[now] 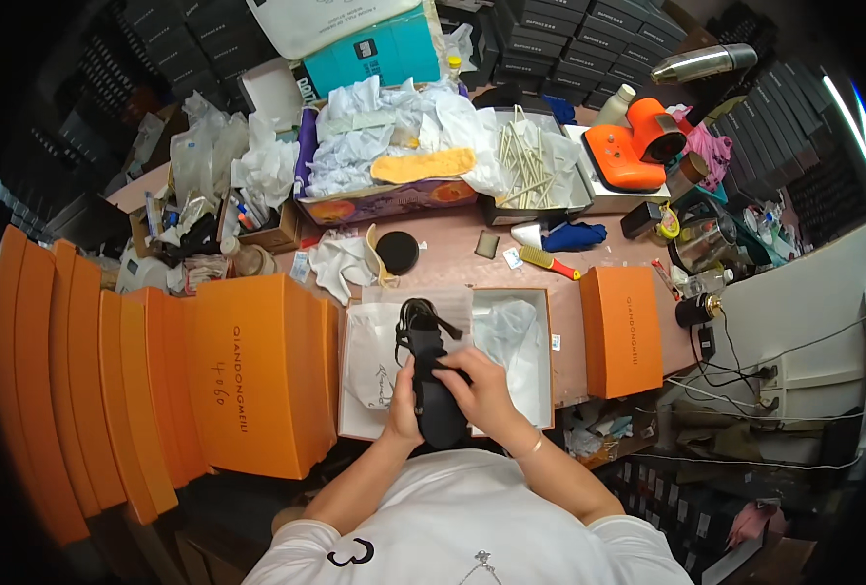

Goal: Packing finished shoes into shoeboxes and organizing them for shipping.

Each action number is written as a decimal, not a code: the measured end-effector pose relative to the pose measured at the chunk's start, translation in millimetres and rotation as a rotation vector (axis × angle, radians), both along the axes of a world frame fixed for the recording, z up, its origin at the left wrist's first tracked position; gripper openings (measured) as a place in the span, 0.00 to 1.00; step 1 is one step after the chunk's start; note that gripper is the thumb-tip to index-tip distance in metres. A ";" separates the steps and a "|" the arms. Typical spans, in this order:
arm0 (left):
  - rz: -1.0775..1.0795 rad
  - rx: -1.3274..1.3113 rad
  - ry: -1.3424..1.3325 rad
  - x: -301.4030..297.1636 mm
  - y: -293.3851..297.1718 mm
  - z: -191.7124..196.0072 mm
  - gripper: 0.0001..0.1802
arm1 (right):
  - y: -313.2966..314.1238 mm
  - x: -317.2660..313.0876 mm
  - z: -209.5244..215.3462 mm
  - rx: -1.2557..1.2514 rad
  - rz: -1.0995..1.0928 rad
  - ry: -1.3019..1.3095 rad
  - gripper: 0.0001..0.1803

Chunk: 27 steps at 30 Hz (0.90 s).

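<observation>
I hold a black strappy sandal (440,414) over an open shoe box (545,390), its sole end nearest my body and its thin straps farthest away. My left hand (404,408) grips the sandal by its left edge. From the right, my right hand (481,387) has its fingers closed on the middle of the sandal, at the black upper; what exactly the fingertips pinch is hidden. Inside the box lie white tissue paper (369,366) on the left and a clear-white wrapped bundle (507,331) on the right.
Orange boxes (262,380) stack up at left; an orange lid (624,331) stands at right. Behind are a yellow-handled brush (548,263), a round black tin (397,252), a carton of crumpled paper (384,207), a box of sticks (525,171) and an orange device (625,156). Cables hang at right.
</observation>
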State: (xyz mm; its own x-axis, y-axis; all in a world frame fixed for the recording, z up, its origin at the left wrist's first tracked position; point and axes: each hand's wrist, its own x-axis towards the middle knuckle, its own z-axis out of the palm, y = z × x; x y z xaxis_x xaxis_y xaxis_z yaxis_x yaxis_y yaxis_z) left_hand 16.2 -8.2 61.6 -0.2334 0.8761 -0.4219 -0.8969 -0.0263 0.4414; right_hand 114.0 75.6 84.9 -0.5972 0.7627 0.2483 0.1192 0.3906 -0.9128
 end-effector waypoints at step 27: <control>-0.155 -0.161 -0.091 38.8 -50.4 1.2 0.35 | -25.4 47.9 27.2 0.178 0.270 -0.195 0.22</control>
